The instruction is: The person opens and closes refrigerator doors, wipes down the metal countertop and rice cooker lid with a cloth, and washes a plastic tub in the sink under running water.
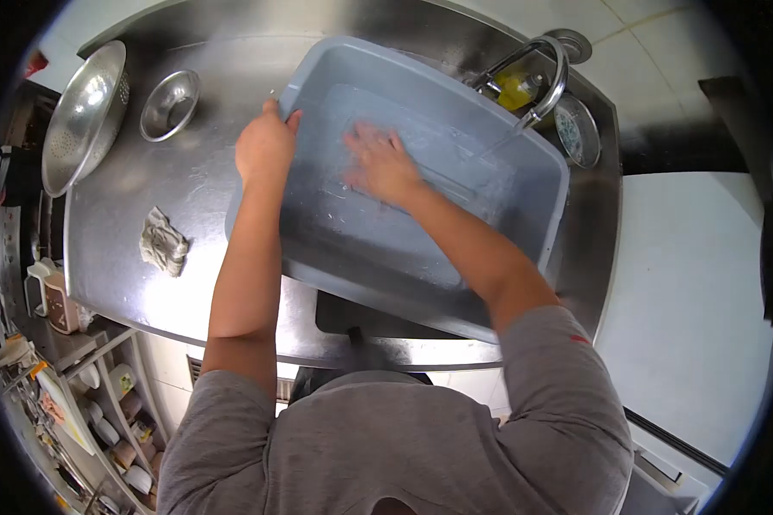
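A large grey-blue plastic tub (524,202) sits tilted over the sink, with a little water and some bubbles on its floor. My left hand (264,148) is closed around the tub's left rim. Inside the tub, my right hand (380,163) is stretched out flat over the wet floor, fingers apart and slightly blurred, holding nothing. From the curved metal faucet (560,81) at the upper right, a thin stream of water runs into the tub.
On the steel counter (223,94) to the left are a perforated colander (84,120), a small metal bowl (170,106) and a crumpled cloth (163,243). Behind the faucet are a yellow bottle (515,90) and a round strainer (577,130). A white surface (687,300) lies right.
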A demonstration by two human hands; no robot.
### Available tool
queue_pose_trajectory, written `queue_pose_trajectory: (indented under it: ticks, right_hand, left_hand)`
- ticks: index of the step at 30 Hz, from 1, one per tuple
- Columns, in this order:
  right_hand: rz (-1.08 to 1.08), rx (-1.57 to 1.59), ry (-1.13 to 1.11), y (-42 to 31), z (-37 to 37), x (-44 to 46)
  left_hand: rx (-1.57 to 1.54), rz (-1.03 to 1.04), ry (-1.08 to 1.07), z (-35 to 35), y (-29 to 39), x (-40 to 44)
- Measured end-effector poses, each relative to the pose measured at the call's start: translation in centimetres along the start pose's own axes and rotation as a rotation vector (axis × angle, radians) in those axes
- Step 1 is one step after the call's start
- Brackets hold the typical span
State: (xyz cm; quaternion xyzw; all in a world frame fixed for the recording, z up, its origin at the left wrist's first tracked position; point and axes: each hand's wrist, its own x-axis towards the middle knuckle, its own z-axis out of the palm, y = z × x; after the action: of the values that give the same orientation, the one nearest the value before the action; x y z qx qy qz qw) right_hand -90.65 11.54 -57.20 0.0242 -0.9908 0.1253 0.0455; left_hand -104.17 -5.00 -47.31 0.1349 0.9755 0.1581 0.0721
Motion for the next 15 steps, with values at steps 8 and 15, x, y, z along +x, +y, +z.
queue_pose_trajectory:
  ticks: [8, 15]
  right_hand:
    - [0.036, 0.039, 0.079, -9.8, 4.7, 3.0]
    - [-0.531, 0.208, -0.351, -6.4, 2.3, -6.3]
  left_hand:
    - [0.000, -0.031, 0.008, 0.1, -0.5, 0.1]
    - [-0.009, -0.013, -0.013, -0.7, -0.3, -0.2]
